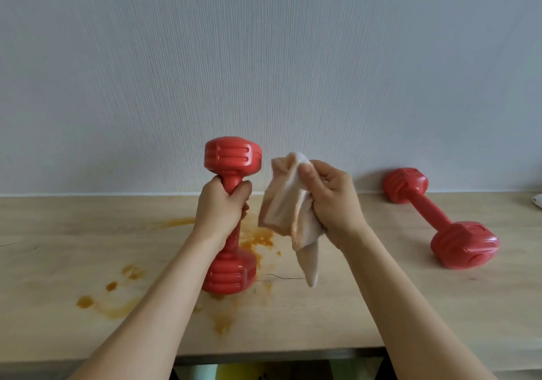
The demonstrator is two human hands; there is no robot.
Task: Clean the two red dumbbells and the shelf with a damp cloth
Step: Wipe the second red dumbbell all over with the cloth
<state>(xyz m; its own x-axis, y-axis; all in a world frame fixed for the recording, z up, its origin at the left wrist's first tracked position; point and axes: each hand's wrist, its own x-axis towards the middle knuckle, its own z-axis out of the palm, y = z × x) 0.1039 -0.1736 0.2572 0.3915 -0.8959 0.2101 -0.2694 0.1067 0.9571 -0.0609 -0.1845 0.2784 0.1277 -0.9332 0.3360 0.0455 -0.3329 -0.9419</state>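
My left hand (221, 209) grips the handle of a red dumbbell (232, 156), held upright above the light wooden shelf (381, 306). Its lower head hangs just over the shelf top, partly behind my forearm. My right hand (328, 200) grips a crumpled pale cloth (289, 212) just right of the dumbbell, apart from it; a corner of the cloth dangles down. A second red dumbbell (440, 221) lies on its side on the shelf at the right, one end near the wall.
Orange-brown stains (261, 240) and smears (111, 300) mark the shelf top around and left of the held dumbbell. A grey textured wall (264, 71) rises behind the shelf. A small white object (536, 202) shows at the right edge. The shelf's front edge runs below my forearms.
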